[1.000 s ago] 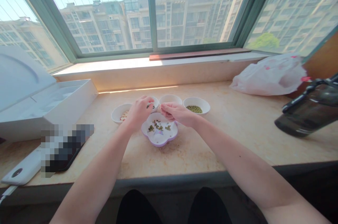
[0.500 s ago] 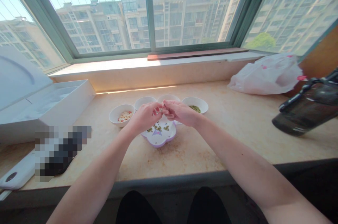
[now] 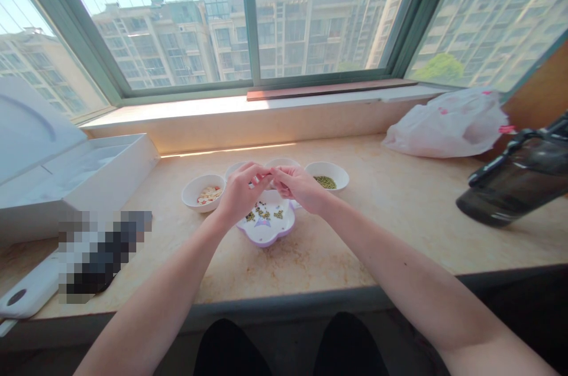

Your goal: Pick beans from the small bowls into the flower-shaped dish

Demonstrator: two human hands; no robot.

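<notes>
White card box (image 3: 84,187) w/ lid up at far L of beige stone sill (image 3: 399,234); pixel-blurred obj (image 3: 104,252) just in front of it, can't tell what, touching white device (image 3: 29,290) w/ round dark spot at L edge. Moving R: small white bowl (image 3: 190,194) holding pale + red bits (image 3: 209,194), just beside L hand (image 3: 242,193). L hand's fingers curled down, not spread, tips meeting R hand's fingertips (image 3: 274,174) above the dish. Purple-rimmed white flower-shaped dish (image 3: 266,242) sits on sill right under both hands, scattered green + brown seeds (image 3: 261,213) in it. Two more white bowls (image 3: 234,168) (image 3: 281,162) behind hands, partly hidden, contents not visible. R hand (image 3: 299,185) also curled, thumb + fingers pinched in toward L hand; whatever's btwn them is hidden or too small, can't tell if anything's held. Next, white bowl (image 3: 337,178) w/ green mung beans (image 3: 326,180), near R hand. Further R, white plastic bag w/ pink marks (image 3: 444,133) against window ledge, dark bottle w/ black handle (image 3: 510,190) at R edge.
</notes>
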